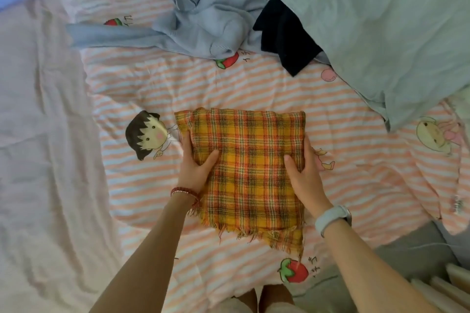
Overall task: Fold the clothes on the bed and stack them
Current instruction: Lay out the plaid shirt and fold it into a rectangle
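Folded plaid cloth [250, 165] (yellow-orange, frayed fringe at the near edge) lies flat mid-bed on the striped cartoon sheet [356, 168]. Left hand [197, 162] grips its left edge, thumb on top, fingers tucked under. Right hand [304, 171] grips the right edge the same way. Red bead bracelet [184, 192] on left wrist; pale watch [332, 217] on right. Beyond: crumpled light-blue sweater [203, 18], unfolded; dark navy garment [284, 33] partly under a pale green garment [381, 33].
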Demonstrator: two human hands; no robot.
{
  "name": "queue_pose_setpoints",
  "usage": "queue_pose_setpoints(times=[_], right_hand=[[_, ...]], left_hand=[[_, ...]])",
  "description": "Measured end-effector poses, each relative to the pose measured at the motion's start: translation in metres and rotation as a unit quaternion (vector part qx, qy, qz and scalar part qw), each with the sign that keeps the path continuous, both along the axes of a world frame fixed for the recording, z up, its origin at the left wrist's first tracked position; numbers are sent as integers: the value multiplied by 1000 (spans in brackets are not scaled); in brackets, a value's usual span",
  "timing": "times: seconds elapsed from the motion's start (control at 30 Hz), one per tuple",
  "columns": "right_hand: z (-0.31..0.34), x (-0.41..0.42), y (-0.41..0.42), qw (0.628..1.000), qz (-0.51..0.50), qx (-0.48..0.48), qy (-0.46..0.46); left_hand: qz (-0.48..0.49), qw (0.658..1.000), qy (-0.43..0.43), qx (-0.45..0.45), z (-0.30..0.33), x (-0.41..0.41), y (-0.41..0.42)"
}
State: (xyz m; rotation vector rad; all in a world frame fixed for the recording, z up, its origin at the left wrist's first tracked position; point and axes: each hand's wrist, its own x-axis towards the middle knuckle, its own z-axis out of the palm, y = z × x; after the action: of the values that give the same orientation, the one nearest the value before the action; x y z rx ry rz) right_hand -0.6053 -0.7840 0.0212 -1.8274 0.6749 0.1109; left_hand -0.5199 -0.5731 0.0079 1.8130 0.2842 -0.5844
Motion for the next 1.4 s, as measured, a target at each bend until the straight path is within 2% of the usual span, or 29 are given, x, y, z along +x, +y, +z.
queue_pose_setpoints(times=[0.13,0.27,0.37,0.5,0.67,0.77,0.9,1.17,1.4], right_hand=[[14,-12,-4,1000,-9,6,-27],[39,-47,2,999,12,26,-44],[55,-78,21,997,45,59,-35],[71,-108,62,991,108,84,-9],[83,-130,134,977,193,88,5],[89,-139,180,966,241,90,3],[97,-149,255,950,302,85,-8],[113,-200,465,923,379,68,-28],[140,-240,644,874,477,85,-32]], left_hand=[[96,995,11,-41,15,-18,-14],[150,988,-22,1,50,-66,0],[204,979,-5,19,75,-114,26],[273,960,27,50,107,-177,67],[391,915,16,94,137,-236,130],[453,885,26,99,144,-271,174],[523,849,55,47,144,-311,245],[575,817,33,33,157,-393,442],[637,769,11,48,187,-465,599]])
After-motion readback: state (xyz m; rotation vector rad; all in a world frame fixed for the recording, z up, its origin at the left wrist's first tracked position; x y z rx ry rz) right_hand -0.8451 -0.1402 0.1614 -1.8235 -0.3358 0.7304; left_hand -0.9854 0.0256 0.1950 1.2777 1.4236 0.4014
